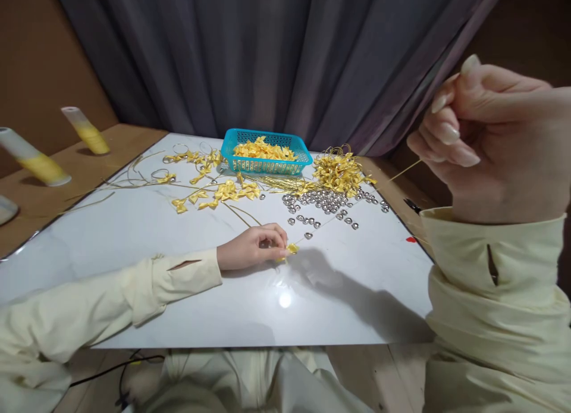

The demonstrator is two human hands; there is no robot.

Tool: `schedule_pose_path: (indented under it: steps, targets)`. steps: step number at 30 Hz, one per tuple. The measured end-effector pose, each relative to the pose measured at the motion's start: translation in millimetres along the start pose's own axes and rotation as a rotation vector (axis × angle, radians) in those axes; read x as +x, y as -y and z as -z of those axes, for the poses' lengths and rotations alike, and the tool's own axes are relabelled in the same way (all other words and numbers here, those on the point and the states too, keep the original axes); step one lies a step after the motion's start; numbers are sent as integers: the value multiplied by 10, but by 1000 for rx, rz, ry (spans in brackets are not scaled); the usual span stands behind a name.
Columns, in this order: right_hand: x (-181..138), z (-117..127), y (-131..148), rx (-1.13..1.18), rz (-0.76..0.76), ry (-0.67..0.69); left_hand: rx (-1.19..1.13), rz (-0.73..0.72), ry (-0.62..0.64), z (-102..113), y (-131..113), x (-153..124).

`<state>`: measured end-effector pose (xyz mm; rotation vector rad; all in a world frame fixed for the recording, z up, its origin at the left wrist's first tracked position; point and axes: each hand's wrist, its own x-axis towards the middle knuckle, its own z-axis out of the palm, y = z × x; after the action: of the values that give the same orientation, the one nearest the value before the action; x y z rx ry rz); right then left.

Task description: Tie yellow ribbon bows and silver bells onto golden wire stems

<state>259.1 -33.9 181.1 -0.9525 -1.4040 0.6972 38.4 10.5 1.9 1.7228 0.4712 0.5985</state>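
Observation:
My left hand (254,246) rests on the white board (134,252), fingers pinched on a small yellow ribbon bow (292,248). My right hand (495,145) is raised high at the right, close to the camera, fingers closed on a thin gold cord (404,171). The cord runs taut down from it toward the bow at my left fingertips. Just beyond the bow lie several silver beads (328,202).
A blue basket (266,153) of yellow bows stands at the board's far edge. Loose bows (218,193) and cord loops lie left of it, a heap of finished bows (341,172) to its right. Yellow-and-white tubes (87,130) lie on the wooden table at left.

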Motion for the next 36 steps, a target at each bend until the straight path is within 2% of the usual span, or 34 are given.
schedule_pose_path:
  steps: [5, 10, 12, 15, 23, 27, 29, 31, 32, 34, 36]
  targets:
    - [151, 44, -99, 48, -146, -24, 87, -48, 66, 1, 54, -1]
    - [338, 302, -238, 21, -239, -69, 166, -85, 116, 14, 69, 2]
    - [392, 413, -303, -39, -262, -101, 186, -87, 120, 22, 74, 6]
    - [420, 514, -392, -126, -290, -66, 199, -95, 131, 34, 86, 14]
    - [477, 585, -572, -371, -402, -55, 241, -98, 203, 69, 95, 36]
    - [471, 537, -892, -646, -325, -3, 215, -90, 210, 86, 90, 36]
    - [365, 445, -1063, -866, -310, 137, 183, -74, 204, 91, 89, 36]
    - [168, 304, -1177, -968, -113, 273, 160, -66, 202, 93, 87, 34]
    - [42, 220, -1206, -930, -69, 421, 152, -67, 199, 93, 85, 32]
    - [-232, 35, -1219, -721, -89, 757, 142, -68, 182, 90, 79, 28]
    - [-475, -143, -1203, -516, -150, 963, 140, -58, 164, 87, 71, 23]
